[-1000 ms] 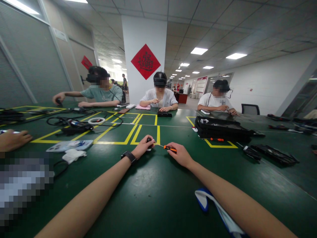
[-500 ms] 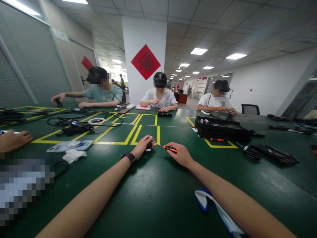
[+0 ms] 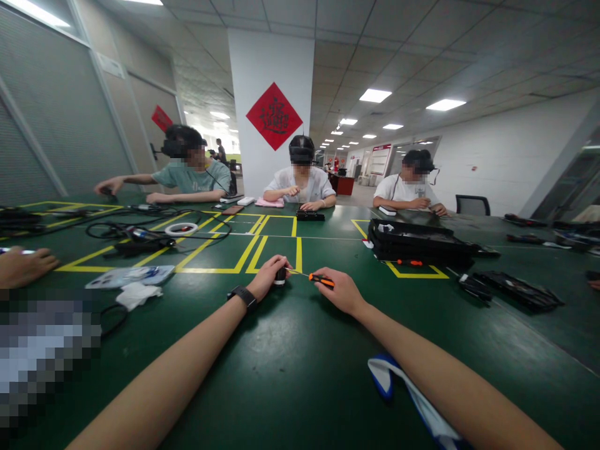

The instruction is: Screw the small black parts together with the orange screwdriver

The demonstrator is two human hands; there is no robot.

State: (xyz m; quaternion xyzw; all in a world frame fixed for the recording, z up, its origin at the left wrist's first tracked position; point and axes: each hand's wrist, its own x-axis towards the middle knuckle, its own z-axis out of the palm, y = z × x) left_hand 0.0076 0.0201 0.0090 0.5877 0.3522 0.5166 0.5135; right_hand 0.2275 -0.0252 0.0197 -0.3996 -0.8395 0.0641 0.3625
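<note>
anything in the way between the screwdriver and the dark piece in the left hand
Nothing visible: the screwdriver in the right hand points toward the dark piece in the left hand. Whether they touch, I can't tell.

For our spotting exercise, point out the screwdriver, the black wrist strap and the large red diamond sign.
Screwdriver (image 3: pixel 322 281): head view, its handle.
Black wrist strap (image 3: pixel 245 296): head view, outer face.
Large red diamond sign (image 3: pixel 274 117): head view, its middle.

We find an office-like workshop: panel lights (image 3: pixel 375 95) in a tiled ceiling (image 3: pixel 422 37), a green worktable (image 3: pixel 281 387) marked with yellow tape (image 3: pixel 299 255), bearing cables (image 3: pixel 21 220), and headset-wearing people (image 3: pixel 300 184) seated opposite.
</note>
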